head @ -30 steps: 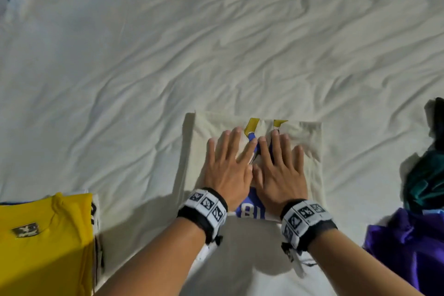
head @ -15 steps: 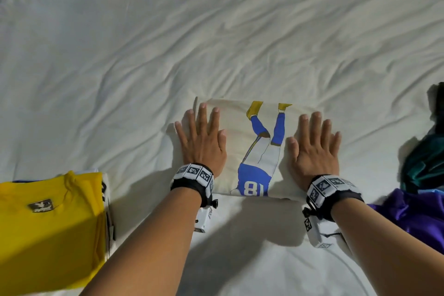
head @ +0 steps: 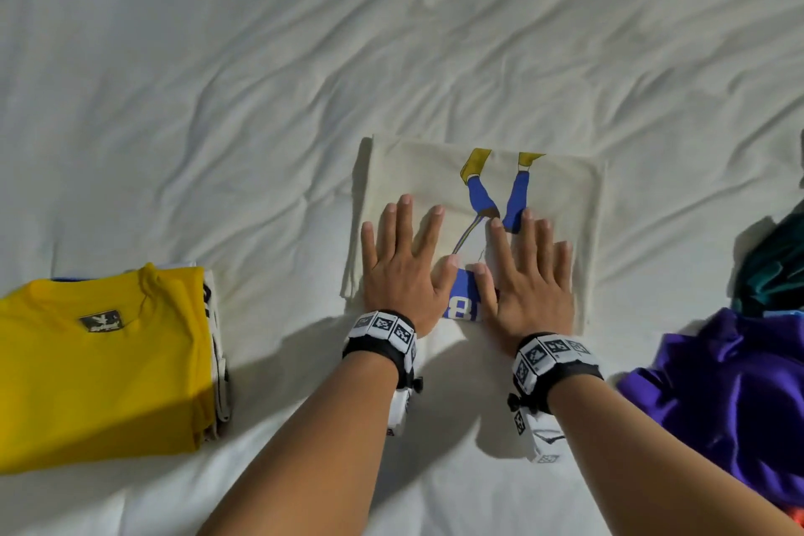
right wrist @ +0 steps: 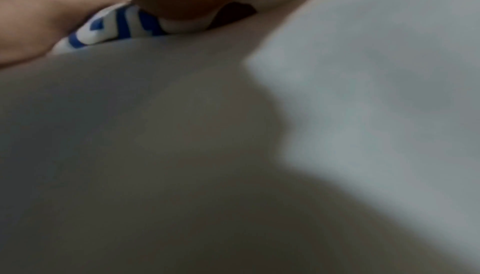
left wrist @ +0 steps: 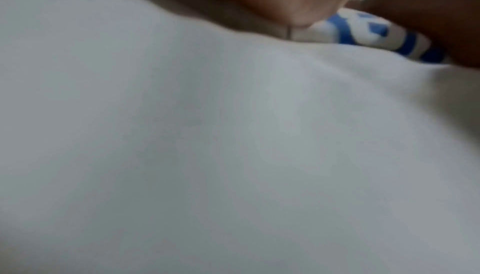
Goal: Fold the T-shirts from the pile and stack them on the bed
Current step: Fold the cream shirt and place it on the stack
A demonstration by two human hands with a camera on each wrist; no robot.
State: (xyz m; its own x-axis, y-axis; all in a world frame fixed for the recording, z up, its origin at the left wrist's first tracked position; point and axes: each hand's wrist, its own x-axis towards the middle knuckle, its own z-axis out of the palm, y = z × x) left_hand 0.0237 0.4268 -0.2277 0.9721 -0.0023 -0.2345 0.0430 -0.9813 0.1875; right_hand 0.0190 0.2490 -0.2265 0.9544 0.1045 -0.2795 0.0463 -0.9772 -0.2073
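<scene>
Both flat, spread hands, left hand [head: 402, 274] and right hand [head: 528, 279], were drawn inward across the folded cream T-shirt [head: 561, 187]; smoothing seemed nearly finished.

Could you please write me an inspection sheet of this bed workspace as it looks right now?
Surface: white bed sheet, wrinkled all over.
Job's things: cream T-shirt folded into a rectangle, printed side up; folded stack with yellow T-shirt on top at the left; unfolded pile at the right, purple garment in front, dark teal garment behind.
Clutter: nothing seen.
Grippers: left hand and right hand lie flat, fingers straight, on the cream T-shirt.
Cables: nothing seen; marker wristbands on both wrists.
Surroundings: nothing seen beyond the bed.
</scene>
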